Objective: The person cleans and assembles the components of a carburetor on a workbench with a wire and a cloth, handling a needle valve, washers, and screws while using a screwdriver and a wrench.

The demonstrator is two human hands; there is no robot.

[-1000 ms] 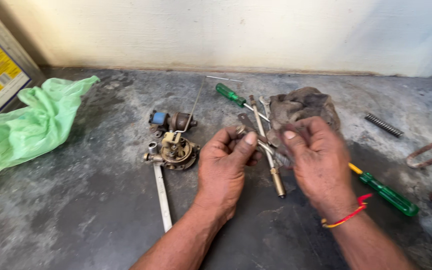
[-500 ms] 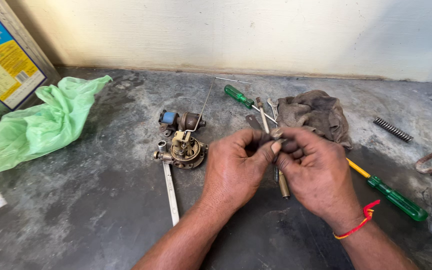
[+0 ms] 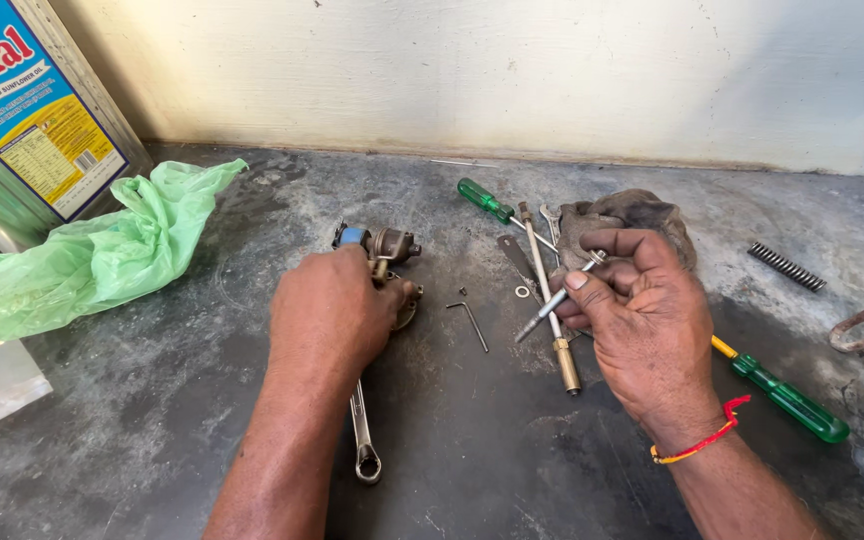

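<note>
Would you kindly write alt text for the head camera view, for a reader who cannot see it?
A person's left hand covers a small brass mechanical part on a grimy grey bench, while the right hand pinches a thin metal rod. Around them lie a spanner, green screwdrivers, a rag and a green plastic bag.

Single view only, head-worn camera. Looked down and forward from above own forearms, close range. Left hand (image 3: 330, 312) sat at frame centre, right hand (image 3: 642, 325) right of centre, both entering from bottom edge. Grey counter (image 3: 152, 420) filled most of frame. Pale wall (image 3: 512, 70) ran along top, facing camera. No second view shared scene.
</note>
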